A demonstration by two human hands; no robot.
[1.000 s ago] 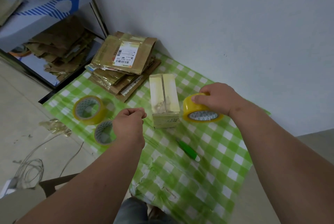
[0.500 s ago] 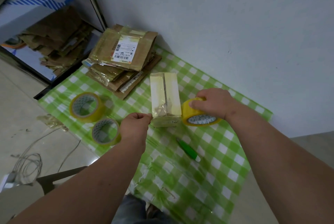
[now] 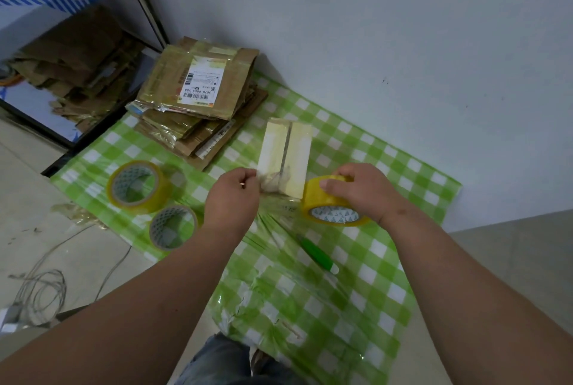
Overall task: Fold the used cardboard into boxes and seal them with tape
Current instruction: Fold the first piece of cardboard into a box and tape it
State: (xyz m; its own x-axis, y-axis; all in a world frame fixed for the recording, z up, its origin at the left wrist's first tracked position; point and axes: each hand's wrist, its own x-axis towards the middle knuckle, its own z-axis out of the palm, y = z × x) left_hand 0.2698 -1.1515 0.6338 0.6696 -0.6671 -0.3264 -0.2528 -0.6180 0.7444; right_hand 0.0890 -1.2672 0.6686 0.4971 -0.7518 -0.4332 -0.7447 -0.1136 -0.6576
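Observation:
A small folded box with tape over its top lies on the green checked cloth. My right hand grips a yellow tape roll just right of the box's near end. My left hand is curled at the box's near left corner, its fingers pinched together; a clear strip of tape seems to stretch between it and the roll, but this is hard to make out. A stack of flattened used cardboard with a shipping label lies behind, by the wall.
Two more tape rolls lie on the cloth at the left. A green-handled cutter lies near the middle. More cardboard sits on a low shelf at far left. Loose wire is on the floor. A white wall backs the cloth.
My left hand has moved right and forward to the box's near corner. My right hand with the roll has shifted slightly toward the box.

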